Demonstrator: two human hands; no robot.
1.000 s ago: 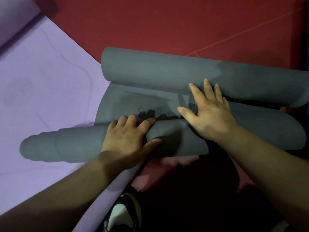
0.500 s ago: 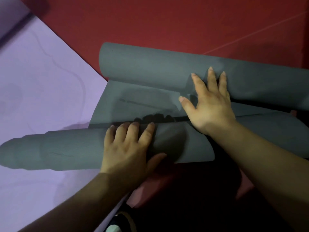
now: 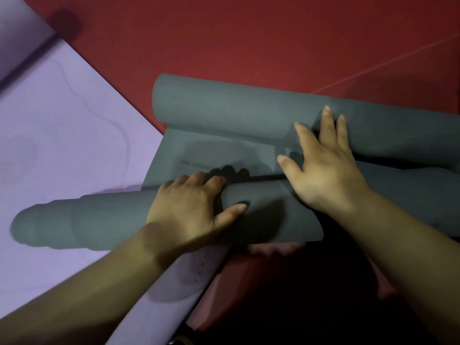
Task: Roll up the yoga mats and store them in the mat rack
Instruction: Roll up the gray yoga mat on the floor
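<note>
A grey yoga mat lies across the red floor, partly rolled. Its near roll (image 3: 99,222) runs left to right, its uneven left end lying on a purple mat (image 3: 62,145). The far end forms a second curl (image 3: 224,108), with a flat strip between the two. My left hand (image 3: 189,205) grips the near roll, fingers curved over its top and thumb pressed on the near side. My right hand (image 3: 323,170) lies flat with straight fingers, palm over the near roll and fingertips on the far curl. No mat rack is in view.
Red floor (image 3: 249,33) fills the far side. The purple mat lies spread at the left, and its ribbed edge (image 3: 169,295) runs under my left forearm. Another pale purple mat (image 3: 15,33) shows at the top left corner. The bottom right is dark shadow.
My right hand has slid forward from the flat strip until its fingertips rest on the far curl. My left hand has stayed on the near roll.
</note>
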